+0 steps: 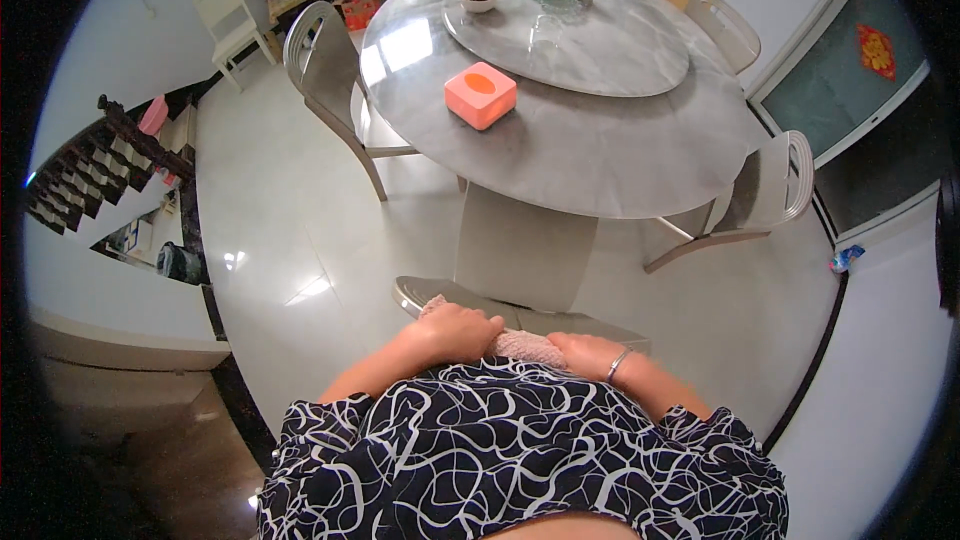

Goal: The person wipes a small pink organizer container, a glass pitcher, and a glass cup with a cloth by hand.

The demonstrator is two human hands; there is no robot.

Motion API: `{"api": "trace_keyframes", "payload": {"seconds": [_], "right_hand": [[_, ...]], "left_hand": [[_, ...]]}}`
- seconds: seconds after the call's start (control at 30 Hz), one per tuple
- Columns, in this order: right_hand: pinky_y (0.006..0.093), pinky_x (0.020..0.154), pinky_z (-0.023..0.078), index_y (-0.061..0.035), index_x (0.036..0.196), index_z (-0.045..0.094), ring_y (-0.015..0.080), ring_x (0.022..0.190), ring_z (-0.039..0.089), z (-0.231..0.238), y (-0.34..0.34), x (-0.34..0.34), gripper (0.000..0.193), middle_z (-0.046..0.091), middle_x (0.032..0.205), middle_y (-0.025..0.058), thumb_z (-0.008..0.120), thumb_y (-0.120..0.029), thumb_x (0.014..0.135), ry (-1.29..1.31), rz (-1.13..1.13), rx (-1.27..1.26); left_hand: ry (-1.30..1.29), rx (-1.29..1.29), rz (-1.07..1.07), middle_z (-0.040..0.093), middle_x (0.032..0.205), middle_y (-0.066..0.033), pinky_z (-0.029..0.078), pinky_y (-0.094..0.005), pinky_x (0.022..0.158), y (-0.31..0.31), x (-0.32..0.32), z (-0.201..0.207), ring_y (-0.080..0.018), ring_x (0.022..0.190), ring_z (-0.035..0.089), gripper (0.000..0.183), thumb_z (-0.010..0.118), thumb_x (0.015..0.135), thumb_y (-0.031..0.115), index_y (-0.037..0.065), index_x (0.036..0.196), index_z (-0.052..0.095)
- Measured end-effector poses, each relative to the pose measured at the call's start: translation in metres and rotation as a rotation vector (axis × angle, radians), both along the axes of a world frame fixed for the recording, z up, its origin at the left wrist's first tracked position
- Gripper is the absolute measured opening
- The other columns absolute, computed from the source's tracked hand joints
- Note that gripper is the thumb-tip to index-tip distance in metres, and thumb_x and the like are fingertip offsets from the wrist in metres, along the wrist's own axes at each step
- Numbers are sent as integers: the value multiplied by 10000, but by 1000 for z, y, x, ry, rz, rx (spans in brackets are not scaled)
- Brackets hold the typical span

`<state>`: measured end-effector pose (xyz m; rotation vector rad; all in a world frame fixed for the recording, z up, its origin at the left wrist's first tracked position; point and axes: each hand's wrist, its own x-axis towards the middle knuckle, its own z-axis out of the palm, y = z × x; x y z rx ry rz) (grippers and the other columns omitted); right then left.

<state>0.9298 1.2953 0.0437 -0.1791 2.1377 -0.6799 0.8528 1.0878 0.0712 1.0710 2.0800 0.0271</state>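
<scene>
cloth [527, 345], pink and textured, is bunched between left grip [455, 332] and right grip [588, 355], both clamped on it, near the chair back [409, 294]. it should be light, soft and not fragile, so its two ends seem good places to hold.

From the person's head, the scene is viewed downward and forward through a fisheye lens. The left hand [460, 333] and the right hand [588, 353] are shown near, at the lower centre; the round table [610, 155] is seen farther, at the upper centre.
</scene>
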Motion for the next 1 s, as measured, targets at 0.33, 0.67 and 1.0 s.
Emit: {"api": "trace_keyframes", "payload": {"seconds": [0.33, 0.67, 1.0], "right_hand": [[405, 798, 422, -56, 1143, 436, 353, 946, 532, 4, -8, -61, 513, 562, 1024, 193, 548, -354, 740, 50, 19, 52], [415, 788, 429, -115, 1143, 452, 343, 930, 540, 9, 9, -95, 542, 573, 1009, 177, 540, -441, 718, 70, -48, 75], [409, 782, 434, -134, 1143, 462, 326, 934, 543, 15, 15, -119, 557, 580, 1010, 157, 547, -452, 694, 88, -8, 108]], "left_hand": [[71, 58, 73, 604, 846, -131, 423, -444, 730, -3, -62, -3, -304, 832, 586, 259, 500, 735, 243, 100, 949, 529], [108, 123, 37, 614, 783, -126, 442, -412, 676, 12, -94, -12, -290, 775, 602, 225, 481, 746, 220, 78, 913, 535], [73, 120, 74, 608, 792, -139, 440, -416, 689, 20, -115, 7, -302, 785, 594, 213, 478, 750, 202, 69, 909, 527]]}}
